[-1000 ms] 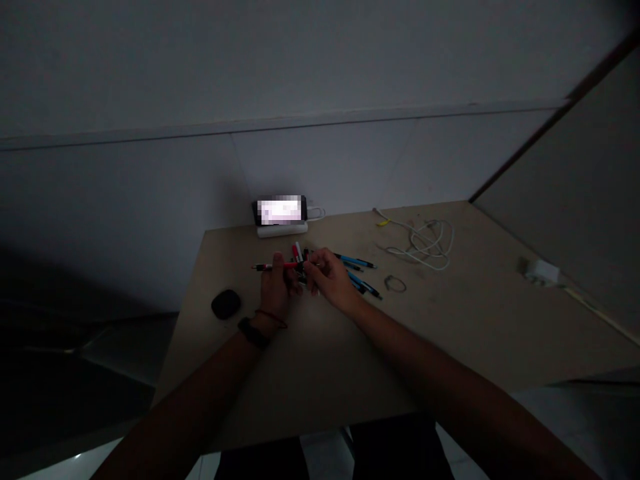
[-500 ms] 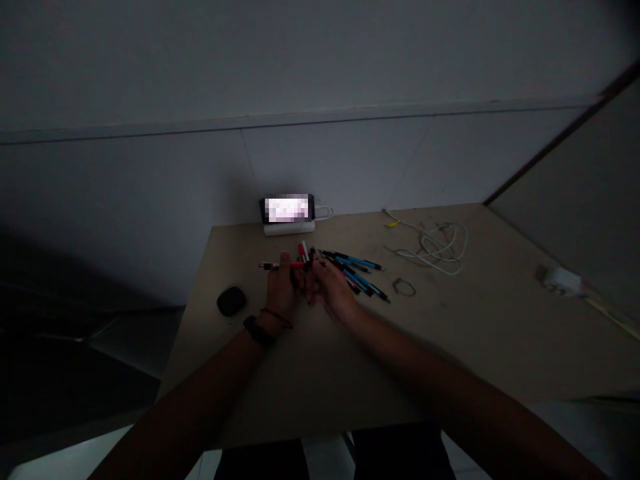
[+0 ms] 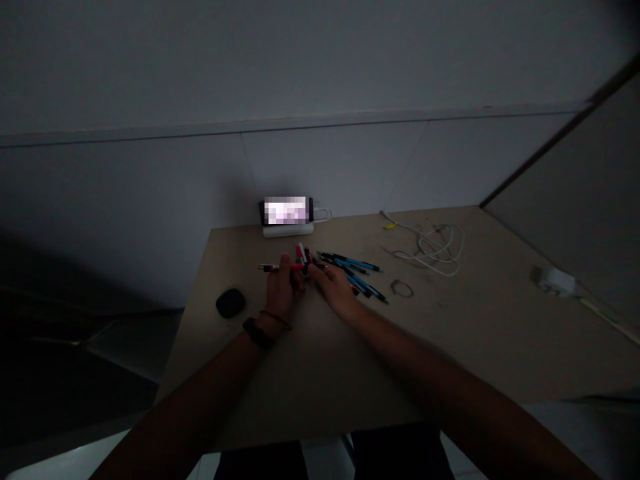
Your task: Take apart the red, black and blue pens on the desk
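Observation:
Between my hands lies a red pen (image 3: 296, 267) with a black end pointing left, held level above the desk. My left hand (image 3: 281, 288) is closed round its left part, thumb along the top. My right hand (image 3: 331, 283) pinches the pen's right end, its thumb and fingers close together; a dark tip shows just past them. Behind and to the right of my right hand, several blue-and-black pens (image 3: 357, 262) are spread on the desk. A red and white marker (image 3: 301, 253) rests just beyond my hands. The room is dim, so fine detail is hard to see.
A lit phone (image 3: 286, 212) leans on a white stand (image 3: 289, 231) by the wall. At the right lie a coiled white cable (image 3: 440, 250), a small dark loop (image 3: 402, 289) and a white plug (image 3: 556, 281). A black rounded case (image 3: 231, 303) sits left on the desk (image 3: 310, 380).
My right hand's fingers have drawn in to a pinch at the pen's right end. My left hand keeps its hold with little movement. The view has shifted slightly.

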Available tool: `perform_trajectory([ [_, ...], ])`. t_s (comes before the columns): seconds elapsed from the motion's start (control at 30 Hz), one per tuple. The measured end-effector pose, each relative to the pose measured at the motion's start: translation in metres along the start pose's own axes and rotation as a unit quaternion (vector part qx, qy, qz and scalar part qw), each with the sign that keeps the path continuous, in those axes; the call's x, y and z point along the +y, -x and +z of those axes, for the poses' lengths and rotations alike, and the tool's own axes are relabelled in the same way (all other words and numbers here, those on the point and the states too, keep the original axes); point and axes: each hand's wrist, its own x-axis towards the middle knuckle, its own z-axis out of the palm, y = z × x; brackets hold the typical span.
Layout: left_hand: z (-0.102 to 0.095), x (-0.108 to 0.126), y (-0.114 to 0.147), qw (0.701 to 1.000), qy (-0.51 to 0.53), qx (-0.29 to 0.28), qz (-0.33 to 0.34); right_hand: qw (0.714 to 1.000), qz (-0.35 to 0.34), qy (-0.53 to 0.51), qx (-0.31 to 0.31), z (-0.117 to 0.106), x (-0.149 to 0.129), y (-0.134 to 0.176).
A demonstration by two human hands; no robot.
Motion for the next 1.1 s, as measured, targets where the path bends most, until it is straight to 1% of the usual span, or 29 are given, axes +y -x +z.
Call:
perform_trajectory([
  [0.13,0.0004,-0.0002,-0.0005,1.0,0.005,-0.001,-0.005,1.0,-0.007,0.018,0.014,-0.0057,0.0038,-0.0029],
  [0.27,0.0008,0.0027,0.0011,1.0,-0.003,-0.006,-0.002,1.0,-0.004,0.023,-0.009,-0.0062,0.0032,-0.0021],
  [0.33,0.0008,0.0029,0.0014,1.0,-0.009,-0.005,0.004,1.0,0.01,0.009,-0.021,-0.005,0.0019,-0.0013],
  [0.5,0.0013,0.0009,0.0013,1.0,-0.004,-0.002,0.0,0.999,0.032,-0.017,-0.012,-0.0025,0.0011,-0.0017],
  [0.7,0.0014,0.0009,0.0008,1.0,0.014,-0.011,0.002,0.993,0.056,-0.099,-0.002,-0.0023,0.0025,-0.0019],
  [0.9,0.0016,0.0008,0.0008,1.0,0.017,-0.006,0.006,0.995,0.059,-0.08,-0.011,-0.0033,0.0061,-0.0023],
  [1.1,0.0009,0.0002,0.0008,1.0,0.011,-0.008,0.013,0.99,0.074,-0.122,0.009,-0.003,0.0057,-0.0023],
])
